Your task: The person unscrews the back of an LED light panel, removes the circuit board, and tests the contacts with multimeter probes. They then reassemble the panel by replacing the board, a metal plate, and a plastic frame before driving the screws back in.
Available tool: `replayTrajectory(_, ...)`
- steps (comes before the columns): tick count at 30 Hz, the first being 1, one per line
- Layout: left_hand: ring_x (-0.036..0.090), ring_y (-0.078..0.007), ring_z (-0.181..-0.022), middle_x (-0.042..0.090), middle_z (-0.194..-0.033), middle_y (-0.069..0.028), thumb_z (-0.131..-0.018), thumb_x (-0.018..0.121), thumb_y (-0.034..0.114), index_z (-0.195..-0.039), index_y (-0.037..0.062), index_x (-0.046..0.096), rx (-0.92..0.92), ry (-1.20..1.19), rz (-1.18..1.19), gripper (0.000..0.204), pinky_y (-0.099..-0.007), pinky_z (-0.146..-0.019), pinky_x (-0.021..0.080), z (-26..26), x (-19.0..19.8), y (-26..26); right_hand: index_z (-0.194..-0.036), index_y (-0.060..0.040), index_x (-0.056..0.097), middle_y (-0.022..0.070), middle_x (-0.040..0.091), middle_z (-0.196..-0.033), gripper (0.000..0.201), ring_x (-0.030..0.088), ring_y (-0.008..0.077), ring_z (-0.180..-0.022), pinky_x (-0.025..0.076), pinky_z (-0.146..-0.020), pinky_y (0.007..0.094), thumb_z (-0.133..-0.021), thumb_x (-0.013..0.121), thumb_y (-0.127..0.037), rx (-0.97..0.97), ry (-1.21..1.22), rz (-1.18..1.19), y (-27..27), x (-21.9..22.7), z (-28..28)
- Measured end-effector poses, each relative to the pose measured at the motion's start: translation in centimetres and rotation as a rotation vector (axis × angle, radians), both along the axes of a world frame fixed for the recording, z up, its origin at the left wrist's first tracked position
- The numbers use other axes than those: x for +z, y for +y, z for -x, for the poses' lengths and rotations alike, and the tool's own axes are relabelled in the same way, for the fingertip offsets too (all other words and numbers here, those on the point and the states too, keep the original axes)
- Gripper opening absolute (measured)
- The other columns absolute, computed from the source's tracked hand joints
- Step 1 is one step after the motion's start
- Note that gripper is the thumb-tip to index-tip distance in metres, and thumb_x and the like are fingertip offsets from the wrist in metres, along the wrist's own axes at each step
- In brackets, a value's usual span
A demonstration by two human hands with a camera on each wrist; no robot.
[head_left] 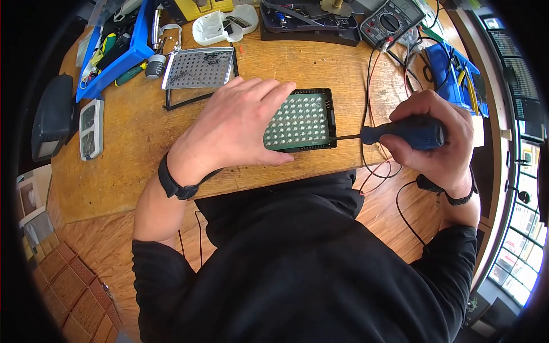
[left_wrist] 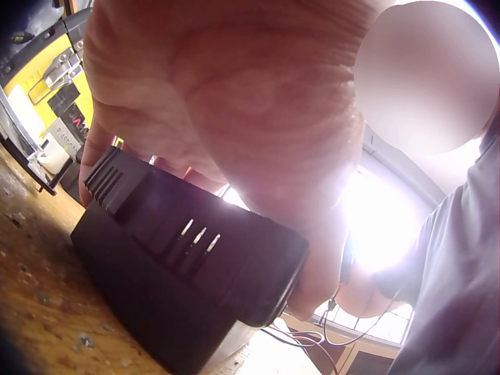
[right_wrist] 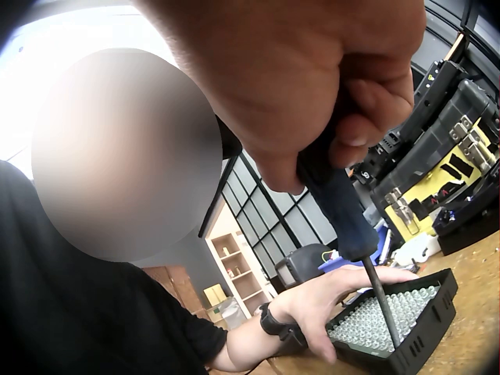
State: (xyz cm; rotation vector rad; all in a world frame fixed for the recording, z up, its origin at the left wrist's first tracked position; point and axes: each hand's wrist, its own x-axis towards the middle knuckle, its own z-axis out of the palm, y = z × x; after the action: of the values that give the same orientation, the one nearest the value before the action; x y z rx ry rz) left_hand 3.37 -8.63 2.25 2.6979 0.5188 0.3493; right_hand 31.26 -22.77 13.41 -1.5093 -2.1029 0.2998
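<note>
A black housing with a green board of clear LEDs lies on the wooden table near its front edge. My left hand spans the housing's left part, thumb along the near side and fingers at the far side, gripping it. In my right hand is a blue-handled screwdriver, fingers wrapped round the handle. Its shaft reaches down to the board's near right corner, inside the housing's rim; the tip's exact contact is too small to tell.
Behind my left hand lie a perforated metal plate and a black frame. A blue tool tray stands at the back left, a multimeter at the back right with cables running down. A white-framed part lies at the left.
</note>
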Motion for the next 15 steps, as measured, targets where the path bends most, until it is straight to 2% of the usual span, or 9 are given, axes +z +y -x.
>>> replayTrajectory(7, 0.065, -0.0362, -0.128, 0.069, -0.136, -0.0161, -0.065, 0.1, 0.047, -0.153, 0.0036, 0.057, -0.004, 0.006, -0.002, 0.107, -0.0465, -0.113, 0.05, -0.02, 0.06, -0.04, -0.097, -0.0033, 0.074, 0.0062, 0.073, -0.082, 0.034, 0.075, 0.0225, -0.073, 0.057, -0.067, 0.0309, -0.078, 0.1, -0.016, 0.032, -0.016, 0.012, -0.01, 0.13, -0.09)
replayTrajectory(10, 0.066, -0.0362, -0.128, 0.07, -0.136, -0.0165, -0.065, 0.1, 0.047, -0.152, 0.003, 0.058, -0.004, 0.01, 0.0, 0.106, -0.0465, -0.112, 0.05, -0.03, 0.13, -0.07, -0.093, 0.0002, 0.073, 0.0081, 0.073, -0.082, 0.036, 0.073, 0.0212, -0.071, 0.055, -0.064, 0.0312, -0.078, 0.099, -0.02, 0.104, -0.027, 0.03, 0.02, 0.19, -0.21)
replayTrajectory(12, 0.066, -0.0362, -0.127, 0.07, -0.136, -0.0167, -0.065, 0.1, 0.047, -0.151, 0.0026, 0.058, -0.003, 0.008, -0.006, 0.106, -0.0465, -0.112, 0.051, -0.02, 0.1, -0.05, -0.094, 0.0004, 0.072, 0.0087, 0.071, -0.079, 0.041, 0.07, 0.0235, -0.066, 0.052, -0.059, 0.0339, -0.078, 0.101, -0.025, 0.293, -0.023, -0.021, 0.33, 0.12, -0.37)
replayTrajectory(13, 0.066, -0.0363, -0.127, 0.07, -0.135, -0.0169, -0.065, 0.1, 0.047, -0.151, 0.0021, 0.059, -0.006, 0.003, -0.007, 0.105, -0.0465, -0.112, 0.051, -0.02, 0.07, 0.0, -0.094, 0.0004, 0.072, 0.0087, 0.071, -0.079, 0.041, 0.07, 0.0235, -0.066, 0.052, -0.059, 0.0339, -0.078, 0.101, -0.025, 0.294, -0.023, -0.021, 0.41, 0.14, -0.25)
replayTrajectory(15, 0.067, -0.0364, -0.126, 0.071, -0.135, -0.0172, -0.065, 0.1, 0.047, -0.15, 0.0016, 0.059, -0.012, -0.001, -0.007, 0.105, -0.0465, -0.111, 0.051, -0.06, -0.01, 0.04, -0.095, 0.0006, 0.072, 0.0082, 0.068, -0.076, 0.047, 0.068, 0.024, -0.063, 0.049, -0.055, 0.0352, -0.078, 0.1, -0.033, 0.444, -0.038, -0.051, 0.56, 0.27, 0.08)
